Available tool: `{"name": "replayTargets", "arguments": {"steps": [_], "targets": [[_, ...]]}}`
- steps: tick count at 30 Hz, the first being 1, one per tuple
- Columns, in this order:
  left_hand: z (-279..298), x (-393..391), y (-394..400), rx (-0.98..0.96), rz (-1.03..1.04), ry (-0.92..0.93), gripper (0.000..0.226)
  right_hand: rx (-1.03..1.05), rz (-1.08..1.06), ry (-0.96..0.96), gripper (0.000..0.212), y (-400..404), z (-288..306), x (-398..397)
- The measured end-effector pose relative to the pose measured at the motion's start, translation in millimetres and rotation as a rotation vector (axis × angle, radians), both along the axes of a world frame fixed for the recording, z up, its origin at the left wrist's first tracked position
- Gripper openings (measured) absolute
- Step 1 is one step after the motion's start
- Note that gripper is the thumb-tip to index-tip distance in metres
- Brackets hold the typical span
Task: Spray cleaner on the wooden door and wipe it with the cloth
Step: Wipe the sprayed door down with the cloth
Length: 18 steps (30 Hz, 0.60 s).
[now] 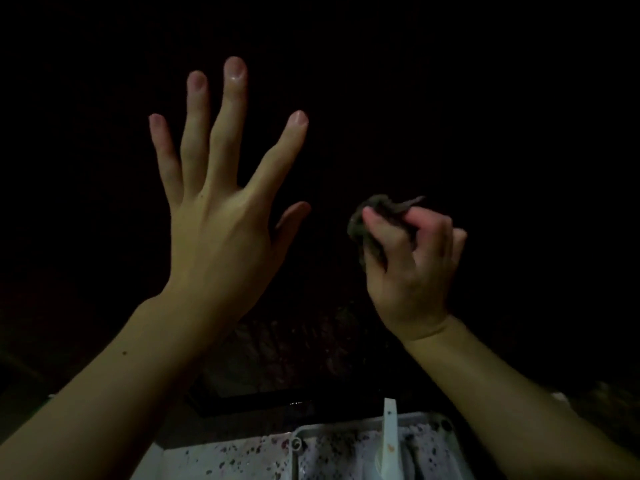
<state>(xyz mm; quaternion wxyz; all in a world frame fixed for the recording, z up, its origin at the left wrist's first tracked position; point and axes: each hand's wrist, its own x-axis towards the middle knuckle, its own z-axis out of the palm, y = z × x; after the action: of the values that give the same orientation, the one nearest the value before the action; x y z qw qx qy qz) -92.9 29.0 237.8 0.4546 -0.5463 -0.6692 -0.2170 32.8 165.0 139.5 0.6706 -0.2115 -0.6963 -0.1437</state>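
The scene is very dark. My left hand (221,202) is raised with its fingers spread and straight, against a black surface that may be the door (450,98); contact cannot be told. My right hand (412,258) is lower and to the right, its fingers curled round a small dark crumpled cloth (363,225). The cloth sticks out to the left of and above the fingers. No spray bottle shows in the view.
Below the hands stands a pale speckled surface (214,459) with a light rimmed tray (311,431) on it. A white upright handle-like piece (390,441) rises from the tray. A dim reddish patch (294,351) shows low on the dark surface.
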Motion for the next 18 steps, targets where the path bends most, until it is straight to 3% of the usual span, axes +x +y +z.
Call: {"name": "replayTargets", "arguments": {"steps": [2,6,8,11,16,18], "targets": [[-0.3,2.4,2.3,0.012,-0.015,-0.008,0.066,-0.169,-0.043,0.128,0.025,-14.3,-7.4,-4.4],[-0.2,12.4,14.8,0.016,-0.052,0.044,0.059,-0.029,0.060,-0.084,0.018,-37.9,-27.2,-27.3],[2.4,23.7,27.6,0.003,-0.069,0.074,0.059,-0.012,0.080,-0.076,0.022,-29.6,-16.7,-23.9],[9.1,41.9,49.8,-0.028,-0.099,0.139,0.057,-0.091,0.035,0.054,0.020,-3.6,-6.1,0.9],[25.9,61.0,75.3,-0.072,-0.108,0.256,0.067,-0.428,-0.001,0.509,0.026,36.9,-0.4,35.5],[30.4,64.4,79.3,-0.101,-0.106,0.302,0.072,-0.476,-0.029,0.534,0.026,27.1,3.2,25.2]]}}
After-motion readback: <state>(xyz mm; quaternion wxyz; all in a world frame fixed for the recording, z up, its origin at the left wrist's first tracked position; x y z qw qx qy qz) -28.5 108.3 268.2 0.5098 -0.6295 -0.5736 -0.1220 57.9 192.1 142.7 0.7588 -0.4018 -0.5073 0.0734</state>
